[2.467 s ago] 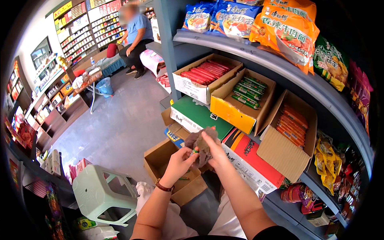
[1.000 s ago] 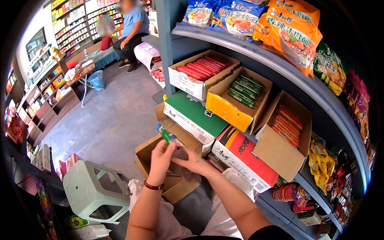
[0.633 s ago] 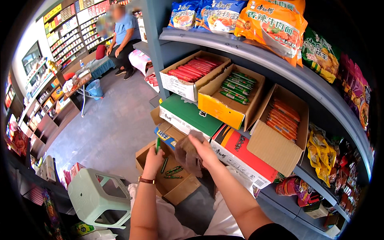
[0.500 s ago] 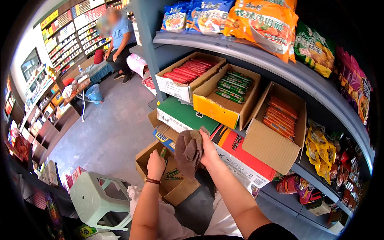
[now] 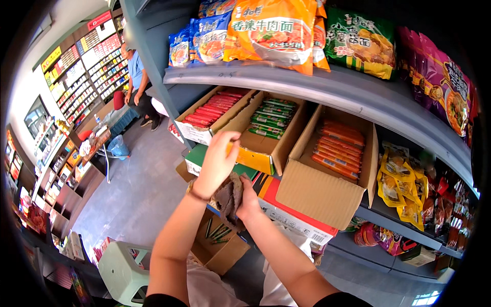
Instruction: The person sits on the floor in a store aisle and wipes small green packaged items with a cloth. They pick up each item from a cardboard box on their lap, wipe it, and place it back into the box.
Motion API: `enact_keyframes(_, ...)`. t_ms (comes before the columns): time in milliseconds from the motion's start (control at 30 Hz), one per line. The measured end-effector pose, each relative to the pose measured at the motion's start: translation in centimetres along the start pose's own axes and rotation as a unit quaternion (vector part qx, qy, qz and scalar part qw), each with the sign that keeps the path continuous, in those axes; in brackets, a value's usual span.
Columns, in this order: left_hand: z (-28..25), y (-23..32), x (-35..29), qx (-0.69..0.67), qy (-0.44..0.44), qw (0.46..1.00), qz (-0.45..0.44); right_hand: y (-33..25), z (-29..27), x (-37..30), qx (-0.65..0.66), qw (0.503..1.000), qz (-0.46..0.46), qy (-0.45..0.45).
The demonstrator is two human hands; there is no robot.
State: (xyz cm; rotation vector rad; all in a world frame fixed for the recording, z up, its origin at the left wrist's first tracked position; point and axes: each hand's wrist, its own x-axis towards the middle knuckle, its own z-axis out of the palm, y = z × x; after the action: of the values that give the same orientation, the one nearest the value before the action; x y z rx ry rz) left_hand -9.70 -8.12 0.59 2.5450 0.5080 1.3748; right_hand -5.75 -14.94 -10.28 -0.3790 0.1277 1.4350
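My left hand point(image 5: 219, 162) is raised in front of a yellow-sided carton point(image 5: 254, 159) with a row of green-wrapped sticks point(image 5: 272, 118), possibly sausages. Its fingers are curled, and whatever they hold, if anything, is hidden. Just below it, my right hand point(image 5: 247, 201) grips a crumpled brown cloth point(image 5: 229, 199). Low down beneath my arms, an open cardboard box point(image 5: 225, 258) holds a few loose green sticks point(image 5: 217, 233).
Cartons of red sticks point(image 5: 211, 110) and orange sticks point(image 5: 340, 148) flank the yellow-sided one. Above runs a grey shelf edge point(image 5: 307, 82) with noodle packets point(image 5: 273, 33). A pale green stool point(image 5: 123, 271) stands at lower left; a person point(image 5: 137, 84) sits far back.
My left hand has risen from the lower box, where it held a green stick, to the yellow-sided carton. My right hand still grips the cloth, and the view has shifted toward the right.
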Motion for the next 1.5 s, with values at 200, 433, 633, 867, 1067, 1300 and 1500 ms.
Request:
enact_keyframes(200,8.4,-6.7,8.3,0.121,-0.341,0.932,0.007,0.0,-1.3,1.9,0.053,0.997,0.052,-0.036)
enact_keyframes(433,12.8,-10.8,9.4,0.236,-0.484,0.839,-0.075,-0.4,-1.7,2.7,0.086,0.994,0.048,-0.045)
enact_keyframes(633,12.8,-11.8,7.8,0.310,-0.448,0.836,-0.063,-0.1,-1.0,2.3,0.046,0.998,0.040,0.010)
enact_keyframes(867,5.1,-6.3,8.6,0.216,-0.307,0.922,0.093,0.1,0.5,0.6,0.061,0.998,0.021,-0.005)
enact_keyframes(1067,-2.4,-2.3,-0.7,0.102,0.022,0.994,0.026,-0.6,0.1,0.5,0.134,0.987,-0.057,-0.075)
enact_keyframes(1300,-3.3,-2.7,-18.1,-0.120,0.120,0.944,-0.283,2.5,0.5,-0.1,-0.078,0.990,0.052,-0.108)
enact_keyframes(1500,-3.8,-1.9,-19.1,-0.370,0.036,0.837,-0.401,2.2,0.5,-0.5,-0.233,0.966,-0.059,-0.099)
